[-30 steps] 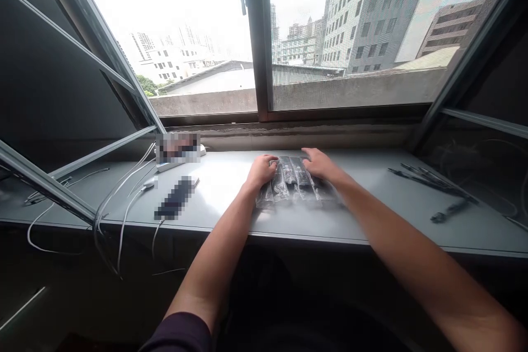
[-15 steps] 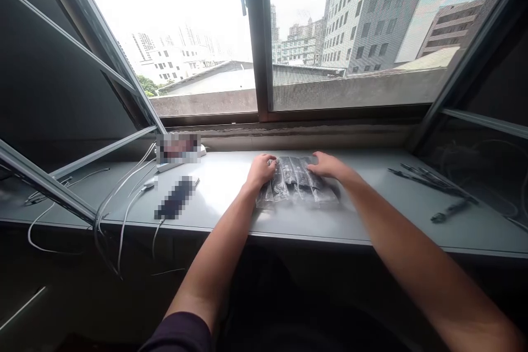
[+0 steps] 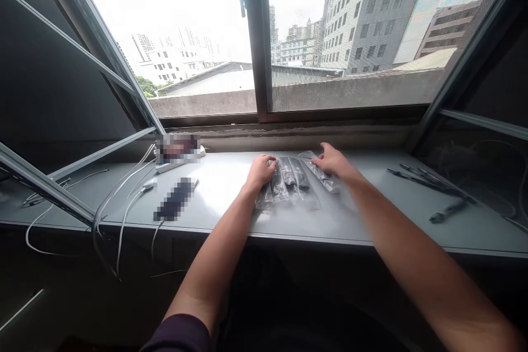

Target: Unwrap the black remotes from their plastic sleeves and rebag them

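Observation:
Several clear plastic bags (image 3: 289, 176) with dark items inside lie side by side on the grey-white table (image 3: 289, 225). My left hand (image 3: 262, 169) rests with curled fingers at the left edge of this row, thumb and fingers on the leftmost bag. Apart from the row, one clear bag (image 3: 324, 176) lies slanted to the right, its upper end between the thumb and fingers of my right hand (image 3: 332, 160). The index finger of that hand points up and away.
At the left are white cables (image 3: 124, 176), a white power strip (image 3: 181, 162) and a blurred dark object (image 3: 175, 198). Dark cables or rods (image 3: 429, 180) and a dark cylindrical piece (image 3: 449, 212) lie at the right. A window (image 3: 264, 38) stands behind the table.
My right hand has moved slightly right, and the rightmost bag has come away from the row with it, now slanted. My left hand has stayed in place.

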`<state>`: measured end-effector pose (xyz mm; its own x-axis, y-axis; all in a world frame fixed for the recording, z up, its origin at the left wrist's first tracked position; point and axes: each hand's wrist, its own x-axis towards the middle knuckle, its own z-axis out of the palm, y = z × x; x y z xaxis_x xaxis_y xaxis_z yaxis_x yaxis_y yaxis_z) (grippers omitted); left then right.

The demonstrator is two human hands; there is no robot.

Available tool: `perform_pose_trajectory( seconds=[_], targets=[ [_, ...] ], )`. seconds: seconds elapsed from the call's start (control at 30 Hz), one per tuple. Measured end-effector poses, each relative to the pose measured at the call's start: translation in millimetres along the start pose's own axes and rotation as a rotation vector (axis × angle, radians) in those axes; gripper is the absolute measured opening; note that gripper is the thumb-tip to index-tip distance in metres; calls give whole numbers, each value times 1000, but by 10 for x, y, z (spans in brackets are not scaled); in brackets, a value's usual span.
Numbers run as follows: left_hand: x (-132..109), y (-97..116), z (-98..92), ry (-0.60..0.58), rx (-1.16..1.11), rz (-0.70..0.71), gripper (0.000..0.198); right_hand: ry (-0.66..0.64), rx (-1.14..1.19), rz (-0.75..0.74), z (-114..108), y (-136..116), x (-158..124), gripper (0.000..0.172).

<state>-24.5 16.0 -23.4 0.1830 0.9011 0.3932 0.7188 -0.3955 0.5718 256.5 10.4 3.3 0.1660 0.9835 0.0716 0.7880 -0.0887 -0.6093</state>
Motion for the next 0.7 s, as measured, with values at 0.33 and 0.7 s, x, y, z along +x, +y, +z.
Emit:
perform_pose_trajectory(
  seconds=[0.33,0.7],
  targets=[
    [27,93,-71,21,-446,-130,56,-108,615,-277,151,-319,-263,83],
    [117,55,-63,4,-1038,-259,44,-467,854,-203,179,-502,-500,92]
  ],
)
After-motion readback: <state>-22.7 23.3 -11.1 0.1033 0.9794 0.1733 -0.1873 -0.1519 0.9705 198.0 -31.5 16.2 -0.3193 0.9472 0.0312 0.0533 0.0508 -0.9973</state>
